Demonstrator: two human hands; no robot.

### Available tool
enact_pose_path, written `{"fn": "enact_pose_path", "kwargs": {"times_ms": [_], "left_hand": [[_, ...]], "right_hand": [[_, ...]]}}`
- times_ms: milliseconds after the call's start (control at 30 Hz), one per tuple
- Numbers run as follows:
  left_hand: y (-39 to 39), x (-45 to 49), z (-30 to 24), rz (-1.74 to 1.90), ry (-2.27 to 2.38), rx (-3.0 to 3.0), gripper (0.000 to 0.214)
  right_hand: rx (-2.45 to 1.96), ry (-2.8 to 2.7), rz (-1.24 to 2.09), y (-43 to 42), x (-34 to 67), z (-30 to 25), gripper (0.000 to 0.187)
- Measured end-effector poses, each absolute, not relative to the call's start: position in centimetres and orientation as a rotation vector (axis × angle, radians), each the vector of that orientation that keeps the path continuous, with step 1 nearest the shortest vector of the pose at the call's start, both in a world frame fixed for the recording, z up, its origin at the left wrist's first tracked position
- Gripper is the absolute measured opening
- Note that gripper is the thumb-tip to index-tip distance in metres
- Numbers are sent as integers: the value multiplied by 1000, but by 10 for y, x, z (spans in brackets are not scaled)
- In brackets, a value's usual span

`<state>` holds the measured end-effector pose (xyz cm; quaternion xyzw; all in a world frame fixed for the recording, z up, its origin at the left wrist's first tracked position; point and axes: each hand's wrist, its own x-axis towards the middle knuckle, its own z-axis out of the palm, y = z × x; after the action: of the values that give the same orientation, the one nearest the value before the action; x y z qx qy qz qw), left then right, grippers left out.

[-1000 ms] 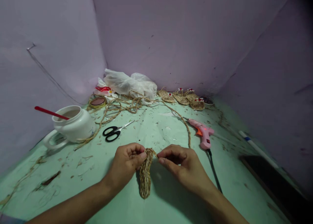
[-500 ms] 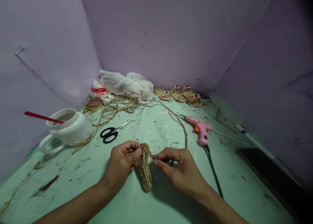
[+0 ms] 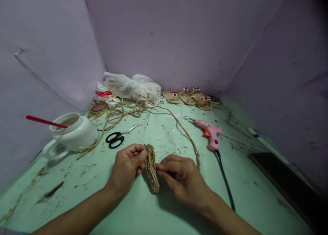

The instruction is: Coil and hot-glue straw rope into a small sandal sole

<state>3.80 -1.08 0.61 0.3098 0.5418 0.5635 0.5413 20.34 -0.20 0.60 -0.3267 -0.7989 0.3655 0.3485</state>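
Note:
A long, narrow coil of braided straw-coloured rope [image 3: 152,170] is held slightly tilted above the green table. My left hand [image 3: 128,166] pinches its upper end between thumb and fingers. Against the coil's right side, my right hand [image 3: 181,173] is closed, thumb and forefinger pressed on the braid's strand. From behind my right hand the loose braid [image 3: 188,135] runs up and back to the left across the table. Black-handled scissors [image 3: 118,139] lie beyond my left hand. A pink glue gun [image 3: 210,134] lies on its side beyond my right hand, its black cord trailing forward.
At left stands a white mug [image 3: 77,134] with a red stick in it. Tangled braid [image 3: 120,112], a roll of tape [image 3: 99,108] and a white plastic bag [image 3: 135,86] lie at the back. Small woven pieces [image 3: 188,99] with beads sit along the wall. A dark flat slab [image 3: 279,183] lies right.
My right hand has moved the strand in against the coil's right side and slightly lower. The coil has risen a little, and the loose braid has shifted on the table.

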Motion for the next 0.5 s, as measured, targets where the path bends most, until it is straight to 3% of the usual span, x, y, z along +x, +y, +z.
{"fn": "enact_pose_path", "kwargs": {"times_ms": [433, 500], "left_hand": [[-10, 43, 3, 1358, 1354, 683, 34], [-11, 44, 3, 1324, 1364, 677, 34]], "right_hand": [[-1007, -2306, 628, -9, 201, 13, 16], [-1135, -2348, 562, -10, 199, 15, 25]]}}
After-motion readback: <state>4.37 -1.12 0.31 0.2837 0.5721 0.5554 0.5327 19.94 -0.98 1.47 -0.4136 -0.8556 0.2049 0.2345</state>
